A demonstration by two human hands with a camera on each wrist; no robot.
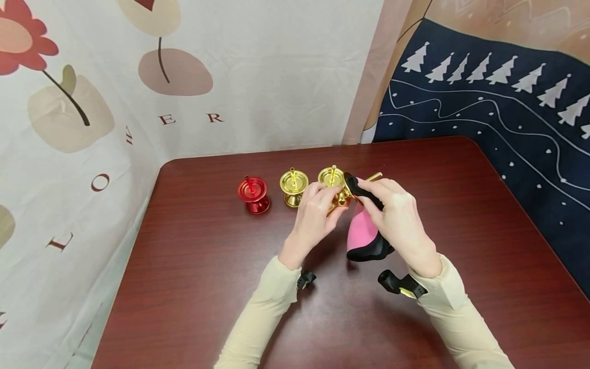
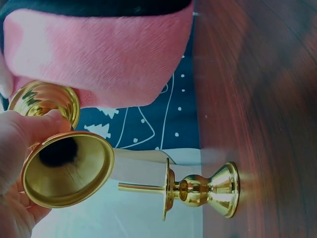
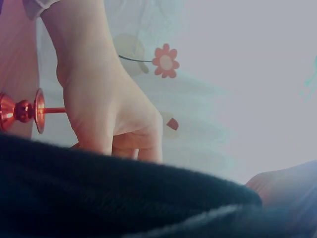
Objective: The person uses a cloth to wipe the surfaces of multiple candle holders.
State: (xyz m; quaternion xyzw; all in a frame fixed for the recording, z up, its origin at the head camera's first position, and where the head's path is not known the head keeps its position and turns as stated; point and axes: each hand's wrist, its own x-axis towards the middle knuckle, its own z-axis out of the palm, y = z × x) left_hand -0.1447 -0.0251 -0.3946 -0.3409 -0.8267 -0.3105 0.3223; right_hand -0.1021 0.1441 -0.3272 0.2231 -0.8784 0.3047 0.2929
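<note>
Well, the left hand (image 1: 313, 212) is pinching a gold holder (image 2: 68, 171) by its narrow stem, thumb laid across; the holder is hanging tilted above the table (image 1: 207, 307), its hollow base facing the left wrist view; the right hand (image 1: 401, 215) is grasping the black part of a pink-and-black cloth (image 1: 361, 230) between thumb and fingers, close by the holder's dish. I'm judging the holder stiff, probably light given that hollow base, and slippery where it's gleaming; the stem is seeming the surest grip, the thin spike perhaps the easiest part to bend; the cloth is looking soft and floppy. I'm counting one cloth and four holders; besides the held one, a second gold one (image 1: 294, 199), a third gold one (image 1: 324, 177) and a red holder (image 1: 257, 206) are standing.
</note>
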